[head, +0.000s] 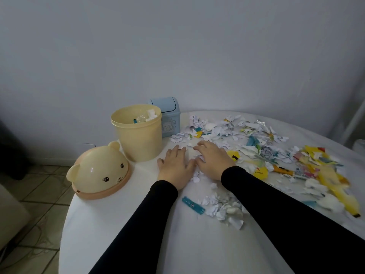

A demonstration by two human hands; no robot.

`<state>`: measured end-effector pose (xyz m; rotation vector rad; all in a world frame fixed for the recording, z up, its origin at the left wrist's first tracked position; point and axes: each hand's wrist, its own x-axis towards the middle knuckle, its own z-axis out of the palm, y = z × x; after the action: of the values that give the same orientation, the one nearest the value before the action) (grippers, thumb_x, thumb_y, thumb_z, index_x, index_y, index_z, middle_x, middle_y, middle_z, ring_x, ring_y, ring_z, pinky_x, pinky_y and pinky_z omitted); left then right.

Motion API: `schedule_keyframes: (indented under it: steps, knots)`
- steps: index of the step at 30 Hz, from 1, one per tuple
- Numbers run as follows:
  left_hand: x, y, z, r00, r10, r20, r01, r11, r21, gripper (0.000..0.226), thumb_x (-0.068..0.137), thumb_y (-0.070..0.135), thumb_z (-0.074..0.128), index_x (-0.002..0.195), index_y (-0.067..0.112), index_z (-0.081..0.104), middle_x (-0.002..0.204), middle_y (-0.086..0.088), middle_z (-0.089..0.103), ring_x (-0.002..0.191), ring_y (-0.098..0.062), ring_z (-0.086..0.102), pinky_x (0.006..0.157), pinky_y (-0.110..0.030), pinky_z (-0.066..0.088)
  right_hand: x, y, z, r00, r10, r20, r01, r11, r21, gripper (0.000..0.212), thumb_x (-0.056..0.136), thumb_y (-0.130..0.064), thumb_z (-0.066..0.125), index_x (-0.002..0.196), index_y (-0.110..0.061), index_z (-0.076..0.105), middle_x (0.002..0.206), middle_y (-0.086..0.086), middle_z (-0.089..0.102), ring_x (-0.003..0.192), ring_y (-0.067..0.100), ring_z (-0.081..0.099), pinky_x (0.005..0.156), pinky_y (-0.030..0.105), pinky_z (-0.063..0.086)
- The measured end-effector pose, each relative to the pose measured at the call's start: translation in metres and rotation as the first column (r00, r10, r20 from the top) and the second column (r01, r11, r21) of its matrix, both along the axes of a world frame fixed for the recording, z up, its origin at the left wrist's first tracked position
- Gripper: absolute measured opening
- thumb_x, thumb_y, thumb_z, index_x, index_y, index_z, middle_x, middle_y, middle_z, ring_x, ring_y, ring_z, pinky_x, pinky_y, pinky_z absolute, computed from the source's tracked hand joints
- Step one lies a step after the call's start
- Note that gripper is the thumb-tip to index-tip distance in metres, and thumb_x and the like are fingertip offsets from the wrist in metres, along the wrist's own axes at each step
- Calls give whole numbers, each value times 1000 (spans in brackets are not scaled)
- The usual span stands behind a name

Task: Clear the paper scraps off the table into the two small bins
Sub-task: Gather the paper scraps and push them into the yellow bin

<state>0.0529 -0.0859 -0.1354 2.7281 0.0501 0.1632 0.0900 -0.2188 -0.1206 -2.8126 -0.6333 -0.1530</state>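
both hands lie palm-down on the bench, side by side, just in front of the open yellow bin [138,133]. the left hand [174,167] is flat, fingers straight and spread, its grip released on the white cloth; a few small white bits lie at its fingertips. the right hand [212,160] rests on the near-left fringe of the paper scraps [256,153], fingers a little bent over white pieces; it looks more like raking than pinching, so i read its grip as released too, though what lies under the palm is hidden.

the scraps spread from the hands toward the right edge of the bench as one long band, thickest and most colourful to the right, with a second small white heap [225,208] and a blue strip [193,205] nearer the front edge, just beside the right sleeve. the yellow bin stands at the left edge of the bench, to the left of and just beyond the left hand, already holding some paper; its bear-faced lid [98,175] lies off it at the near-left edge. the blue bin [167,117], its flap closed, stands behind the yellow one.

so the pile lies to the right of the hands and the open bin to the left: the right hand is nearer the scraps, the left nearer the bin. the likely move is to gather a handful between the palms and carry it left. most of the task is still ahead.
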Motion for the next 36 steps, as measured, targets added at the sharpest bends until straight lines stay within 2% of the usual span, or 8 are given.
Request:
schedule_keyframes:
  steps: [7,10,15,20,22,24,31,36]
  knots:
    - [20,12,4,1000,-25,-6,25,1000,-17,46,99,33,24,143,21,34,153,2,29,143,-16,20,113,-52,8,24,23,14,992,41,-122,-41,999,-2,46,99,-20,34,144,-13,36,153,4,31,137,23,35,112,38,30]
    - [24,13,6,994,-100,34,103,992,-74,37,98,29,27,125,24,51,136,2,49,131,-16,38,108,-48,16,28,26,12,980,3,-200,-8,1000,-24,39,100,-23,34,133,-11,49,136,14,52,122,28,50,103,36,40]
    - [18,9,9,980,-189,65,194,978,-73,34,96,25,36,118,23,61,123,-1,55,116,-20,49,102,-38,28,22,17,6,985,-37,-169,52,995,84,30,95,-17,40,110,-9,64,112,14,64,105,29,58,79,25,38]
    - [7,7,6,981,-191,39,195,966,-168,36,92,40,48,118,21,65,118,1,53,113,-19,51,101,-30,37,-4,-7,4,989,-61,-133,75,992,102,36,92,-21,45,124,-14,61,129,4,59,117,20,55,95,26,42]
    - [-2,1,6,976,-207,66,216,960,-177,34,90,37,54,115,18,67,113,0,54,106,-17,53,95,-24,39,-19,-18,10,991,-59,-117,69,994,83,35,93,-22,47,124,-15,62,130,2,57,118,19,54,90,22,39]
    - [-13,-5,8,970,-225,94,237,960,-146,31,90,35,56,111,17,69,111,-1,56,102,-16,55,91,-24,41,-33,-28,14,994,-40,-99,47,997,63,34,93,-23,49,123,-16,62,128,2,56,117,19,53,85,20,35]
    - [-58,-22,7,951,-263,165,287,947,-144,24,90,30,57,96,14,73,108,5,63,92,-8,56,79,-12,34,-80,-51,15,996,-35,-83,38,999,36,24,89,-23,49,104,-17,66,112,2,59,102,20,57,82,27,45]
    - [-88,-30,6,940,-269,208,300,944,-136,26,91,30,53,109,18,69,111,1,63,97,-13,58,80,-14,34,-120,-56,9,993,-81,85,79,996,33,26,92,-24,45,107,-18,65,107,5,56,104,24,53,88,37,45]
